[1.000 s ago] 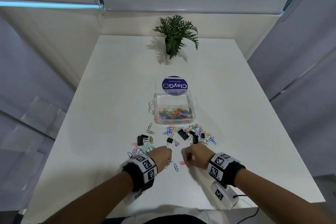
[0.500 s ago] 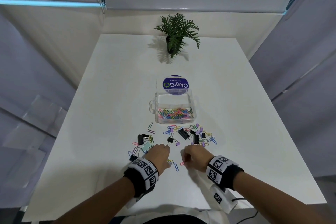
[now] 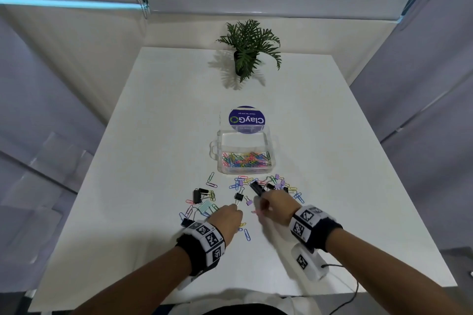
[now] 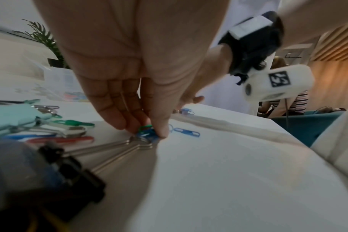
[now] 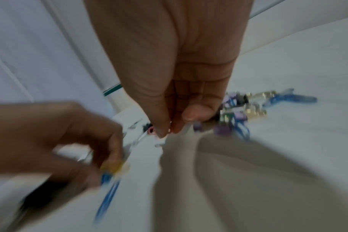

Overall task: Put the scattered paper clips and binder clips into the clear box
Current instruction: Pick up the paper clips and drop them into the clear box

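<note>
A mint binder clip [image 3: 204, 206] and black binder clips [image 3: 197, 195] lie at the left of a white table [image 3: 128, 186]. The left hand [image 3: 226, 220] pinches green and blue paper clips [image 4: 146, 131] against the tabletop. Beside it, the right hand [image 3: 277, 206] has its fingers curled over a pink paper clip [image 3: 256, 212]; blur hides whether it grips it. Behind them stands the clear box [image 3: 244, 151], open and holding paper clips, with more strewn before it.
</note>
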The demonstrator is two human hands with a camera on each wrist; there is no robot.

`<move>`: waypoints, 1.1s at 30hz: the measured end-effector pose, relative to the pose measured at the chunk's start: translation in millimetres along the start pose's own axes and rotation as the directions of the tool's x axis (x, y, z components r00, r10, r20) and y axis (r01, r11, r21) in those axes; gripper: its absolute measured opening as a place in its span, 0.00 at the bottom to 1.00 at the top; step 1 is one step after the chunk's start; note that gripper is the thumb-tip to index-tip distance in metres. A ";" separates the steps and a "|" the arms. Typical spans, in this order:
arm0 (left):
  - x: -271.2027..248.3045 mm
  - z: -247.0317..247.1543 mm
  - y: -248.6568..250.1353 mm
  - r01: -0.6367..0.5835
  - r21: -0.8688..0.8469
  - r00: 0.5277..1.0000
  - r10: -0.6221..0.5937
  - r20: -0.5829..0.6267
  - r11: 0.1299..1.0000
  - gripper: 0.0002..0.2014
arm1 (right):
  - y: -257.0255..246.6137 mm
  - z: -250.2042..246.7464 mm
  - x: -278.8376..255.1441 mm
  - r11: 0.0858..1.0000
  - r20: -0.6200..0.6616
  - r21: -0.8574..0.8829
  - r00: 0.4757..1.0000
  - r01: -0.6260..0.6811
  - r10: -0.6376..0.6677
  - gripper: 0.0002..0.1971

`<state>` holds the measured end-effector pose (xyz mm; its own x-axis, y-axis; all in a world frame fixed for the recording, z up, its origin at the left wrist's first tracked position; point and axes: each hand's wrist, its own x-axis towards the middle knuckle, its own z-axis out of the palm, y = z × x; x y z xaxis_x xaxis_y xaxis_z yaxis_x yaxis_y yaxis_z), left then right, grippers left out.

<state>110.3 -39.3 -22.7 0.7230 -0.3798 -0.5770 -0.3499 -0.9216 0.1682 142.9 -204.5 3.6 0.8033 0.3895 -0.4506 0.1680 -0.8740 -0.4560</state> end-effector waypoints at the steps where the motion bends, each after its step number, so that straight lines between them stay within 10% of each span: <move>1: -1.3 1.0 0.1 -0.014 0.027 1.000 0.014 0.012 1.000 0.09 | 0.3 -7.6 5.8 1.000 -0.051 0.012 0.999 -0.014 0.014 0.04; 14: -10.8 -2.4 8.4 -0.093 0.153 0.992 0.104 -0.070 0.984 0.20 | 2.3 -55.5 59.9 0.971 -0.391 0.230 0.907 -0.066 0.154 0.05; 20: -1.7 -7.3 0.8 -0.039 0.059 0.999 0.041 -0.035 0.998 0.15 | -8.0 -23.3 31.2 0.995 -0.108 -0.007 0.990 0.095 -0.095 0.07; 25: 5.6 -14.3 -9.0 0.004 -0.163 1.000 -0.006 -0.013 0.987 0.14 | -10.3 8.3 3.5 0.962 0.194 -0.032 0.946 0.271 -0.260 0.13; 33: 10.9 -10.1 -17.3 0.004 -0.302 0.998 -0.023 -0.059 0.953 0.11 | -15.2 25.5 -3.0 0.939 0.248 -0.096 0.921 0.331 -0.299 0.14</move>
<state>130.3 -28.3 -23.9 0.7649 -0.3629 -0.5322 -0.1510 -0.9042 0.3996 123.4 -184.9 -7.7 0.5478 0.6926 -0.4693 0.4786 -0.7195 -0.5032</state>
